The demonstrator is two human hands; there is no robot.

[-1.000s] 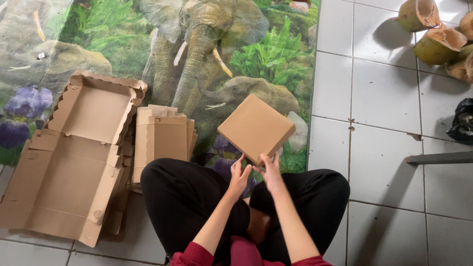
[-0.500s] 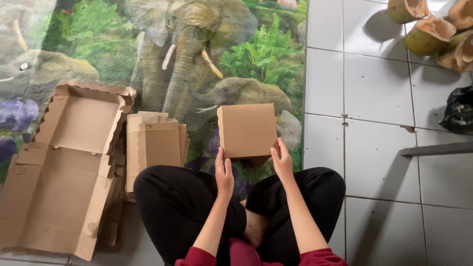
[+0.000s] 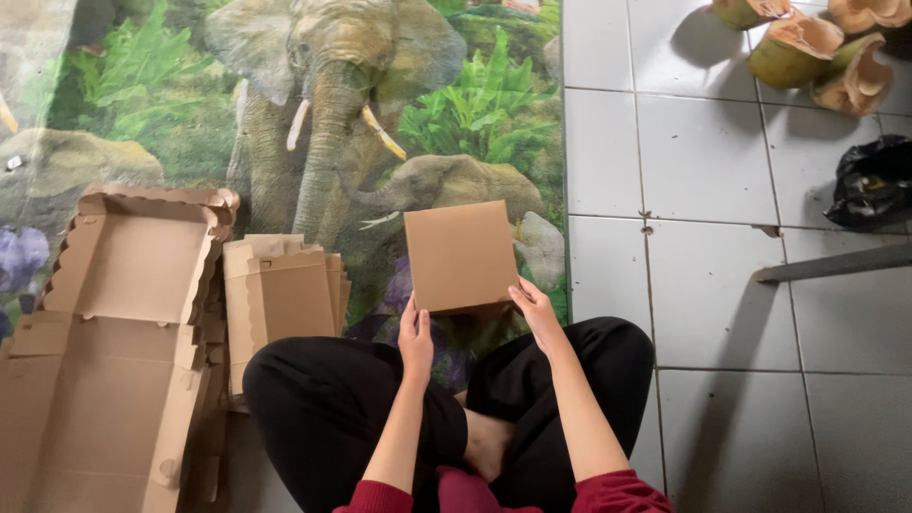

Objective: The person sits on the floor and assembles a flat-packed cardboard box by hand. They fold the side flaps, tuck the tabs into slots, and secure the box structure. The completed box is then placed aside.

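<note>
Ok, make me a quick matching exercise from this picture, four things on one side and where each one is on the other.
Things:
1. square cardboard box
2. stack of flat cardboard blanks
3. cut coconut husks
4. black plastic bag

Places:
A. top right corner, on the white tiles
B. held by both hands above the lap
C. right edge, on the tiles
D. on the elephant mat, left of the knees

Pairs: 1-B, 2-D, 3-A, 4-C

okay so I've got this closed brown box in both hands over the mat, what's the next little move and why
Probably set the box down on the mat just ahead. Both the left hand and right hand pinch only its near edge, and the flat cardboard stack lies to the left.
</note>
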